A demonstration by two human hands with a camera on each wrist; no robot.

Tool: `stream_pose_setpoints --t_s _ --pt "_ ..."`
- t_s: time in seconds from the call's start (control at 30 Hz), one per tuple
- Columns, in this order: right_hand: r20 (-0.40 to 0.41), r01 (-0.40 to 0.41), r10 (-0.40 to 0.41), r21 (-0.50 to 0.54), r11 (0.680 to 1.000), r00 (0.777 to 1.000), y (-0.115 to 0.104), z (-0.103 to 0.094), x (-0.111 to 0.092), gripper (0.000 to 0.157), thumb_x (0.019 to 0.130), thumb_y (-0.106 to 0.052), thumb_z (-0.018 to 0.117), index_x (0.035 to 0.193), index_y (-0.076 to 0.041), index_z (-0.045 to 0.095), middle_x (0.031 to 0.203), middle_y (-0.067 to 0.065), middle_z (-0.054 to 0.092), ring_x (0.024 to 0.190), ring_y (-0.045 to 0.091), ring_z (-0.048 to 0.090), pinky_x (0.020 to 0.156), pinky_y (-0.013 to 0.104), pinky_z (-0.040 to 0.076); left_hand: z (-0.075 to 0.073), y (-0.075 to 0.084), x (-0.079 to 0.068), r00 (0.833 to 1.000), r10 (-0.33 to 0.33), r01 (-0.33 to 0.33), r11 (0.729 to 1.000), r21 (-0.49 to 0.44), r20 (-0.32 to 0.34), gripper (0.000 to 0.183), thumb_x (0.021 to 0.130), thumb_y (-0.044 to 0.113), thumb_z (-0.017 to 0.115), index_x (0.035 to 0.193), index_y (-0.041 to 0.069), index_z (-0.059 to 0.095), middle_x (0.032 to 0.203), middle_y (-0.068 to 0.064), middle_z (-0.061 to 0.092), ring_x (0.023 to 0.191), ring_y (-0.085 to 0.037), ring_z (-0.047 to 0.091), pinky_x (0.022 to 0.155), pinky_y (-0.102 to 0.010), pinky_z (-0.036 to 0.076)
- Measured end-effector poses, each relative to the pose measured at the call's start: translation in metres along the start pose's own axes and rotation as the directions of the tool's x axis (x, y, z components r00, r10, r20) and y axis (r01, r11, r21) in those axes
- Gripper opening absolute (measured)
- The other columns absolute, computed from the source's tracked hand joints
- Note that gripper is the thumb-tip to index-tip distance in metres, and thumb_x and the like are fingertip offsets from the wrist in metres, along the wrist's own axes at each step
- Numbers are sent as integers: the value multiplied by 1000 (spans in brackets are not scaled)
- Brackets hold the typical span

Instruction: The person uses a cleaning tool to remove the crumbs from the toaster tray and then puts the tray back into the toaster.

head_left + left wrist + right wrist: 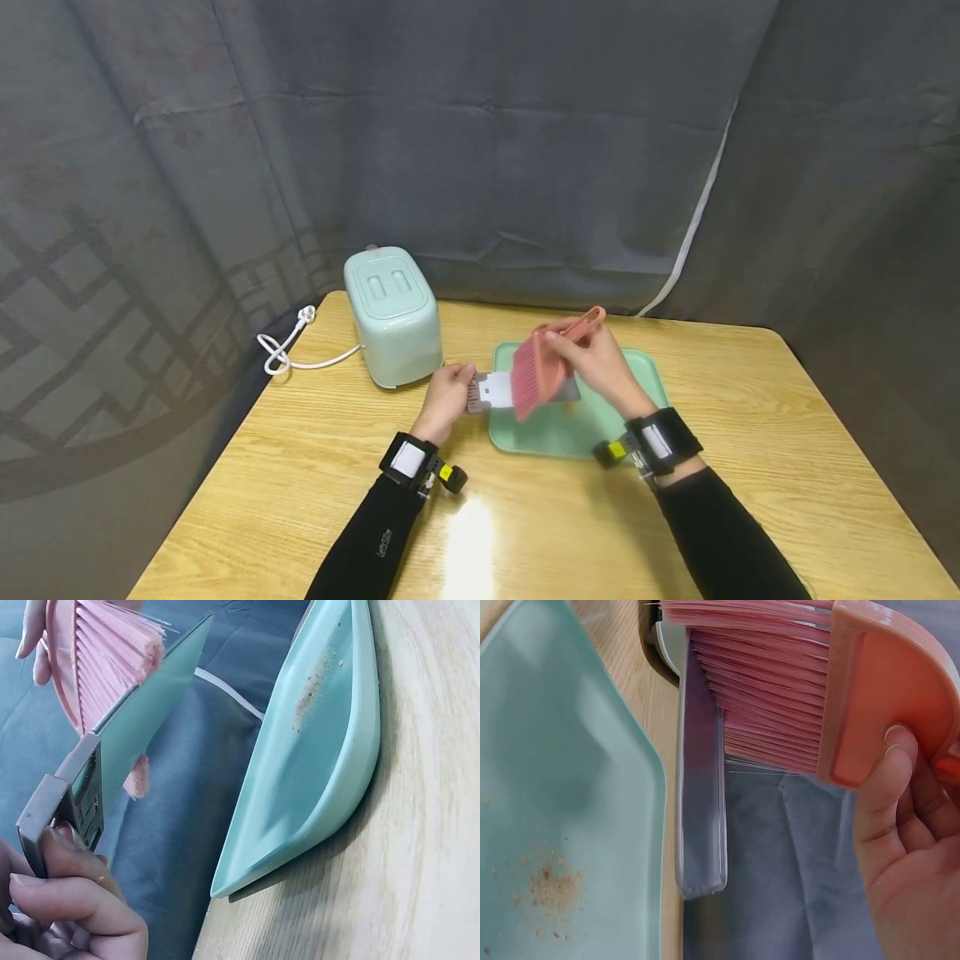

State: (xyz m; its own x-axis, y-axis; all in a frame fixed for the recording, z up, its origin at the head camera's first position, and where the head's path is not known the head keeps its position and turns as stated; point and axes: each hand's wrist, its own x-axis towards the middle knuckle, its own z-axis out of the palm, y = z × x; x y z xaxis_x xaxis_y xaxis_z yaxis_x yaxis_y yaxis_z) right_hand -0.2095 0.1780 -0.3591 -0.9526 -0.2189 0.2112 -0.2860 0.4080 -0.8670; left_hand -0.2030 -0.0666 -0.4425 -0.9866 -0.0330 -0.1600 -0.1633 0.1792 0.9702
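My left hand point(448, 396) grips the grey end of a thin, flat crumb tray point(495, 390), its thumb and fingers on the end piece. In the left wrist view the crumb tray point(154, 705) stands tilted on edge in the air. A pink hand brush point(542, 373) is held by my right hand point(603, 371), thumb on the brush's body. Its bristles point(769, 697) lie against the crumb tray in the right wrist view. Below both is a mint-green tray point(517, 437) on the table, with a small patch of brown crumbs point(553, 889) in it.
A mint-green toaster point(397, 333) with its lid on stands to the left, behind my left hand. Its white cord point(322, 364) trails to a plug over the table's left edge. A grey curtain point(480, 183) hangs behind the wooden table point(315, 483).
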Motion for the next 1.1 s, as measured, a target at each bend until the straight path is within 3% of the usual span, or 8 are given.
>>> stream_pose_setpoints --t_s 0.17,0.67,1.1 --pt "-10 8 -8 2 1000 1000 2 -5 -2 31 103 -24 66 126 -4 71 98 24 73 53 10 55 49 28 49 -1 1 -1 1000 0 0 1000 -2 -7 35 111 27 47 110 -1 68 98 -8 60 91 -20 54 73 -27 45" --pt "-13 -1 1 17 1000 1000 6 -9 -5 33 103 -22 66 129 -2 69 104 26 73 54 12 55 49 33 51 -2 -2 -1 1000 18 -18 1000 -5 -8 35 111 27 48 107 -2 67 92 -7 59 86 -18 54 70 -27 45" --pt "-40 -10 10 -2 1000 999 7 -16 -8 35 104 -23 65 131 -2 68 98 24 72 54 17 56 49 30 48 -8 -2 1 1000 9 -9 1000 14 -20 36 111 28 48 115 -1 68 102 -10 63 96 -22 55 81 -30 43"
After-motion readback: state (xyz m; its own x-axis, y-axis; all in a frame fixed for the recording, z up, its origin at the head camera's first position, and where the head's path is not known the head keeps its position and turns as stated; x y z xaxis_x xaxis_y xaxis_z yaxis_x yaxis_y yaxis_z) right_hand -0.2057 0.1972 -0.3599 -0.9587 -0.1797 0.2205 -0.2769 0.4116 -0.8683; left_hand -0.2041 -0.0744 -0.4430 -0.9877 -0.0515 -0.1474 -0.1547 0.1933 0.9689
